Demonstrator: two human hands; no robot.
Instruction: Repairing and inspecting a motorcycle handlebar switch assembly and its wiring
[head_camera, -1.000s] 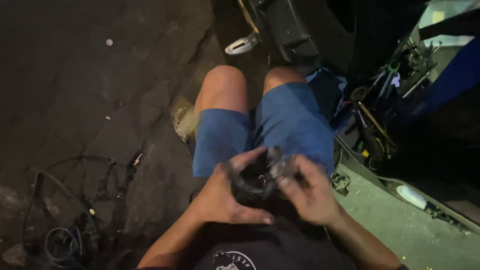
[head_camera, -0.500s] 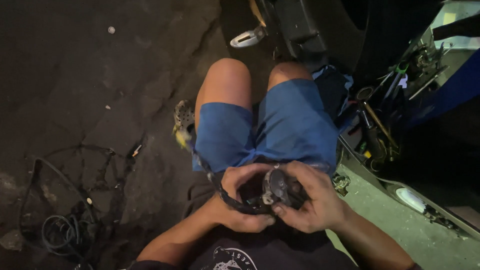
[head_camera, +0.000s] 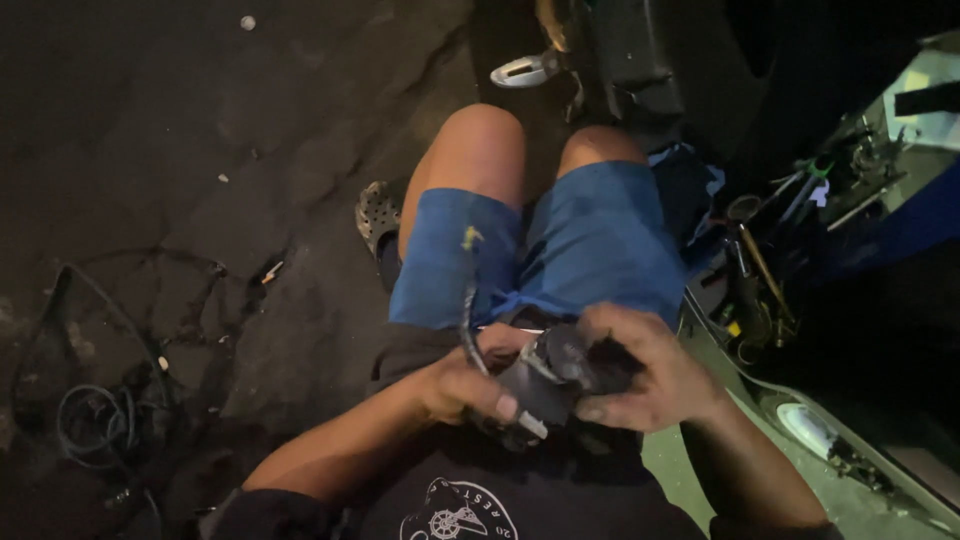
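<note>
Seen from above, low in the centre of the frame: left hand (head_camera: 462, 385) curled round the near side of a dark, rounded mechanical part (head_camera: 560, 372), thumb laid across its front, fingers closed on it. Right hand (head_camera: 642, 368) wrapped over the far side of the same part, fingers bent tight against it, knuckles up. Held between both hands, just above the lap, touching both palms. From the part, a thin dark cable (head_camera: 466, 300) rose toward mid-frame, ending in a small yellowish tip over the blue shorts (head_camera: 600, 240). Cannot tell what kind of part it was: too dark and half covered by the fingers.

Knees bare and bent, pointing to the upper centre. Beside the left leg, centre-left, a grey perforated clog (head_camera: 377, 215) on the dark cracked ground (head_camera: 200, 120). In the lower left, a loose tangle of black wire (head_camera: 100, 420) lay on that ground, well apart from the hands. At upper centre, a pale metal footpeg or pedal (head_camera: 520, 70) stuck out from a dark vehicle body. To the right, a cluster of hand tools (head_camera: 760, 270) with long shafts lay in an open compartment, near the right knee. Lower right, a greenish panel (head_camera: 700, 470) with a small white oval light (head_camera: 805, 425) set in it.
</note>
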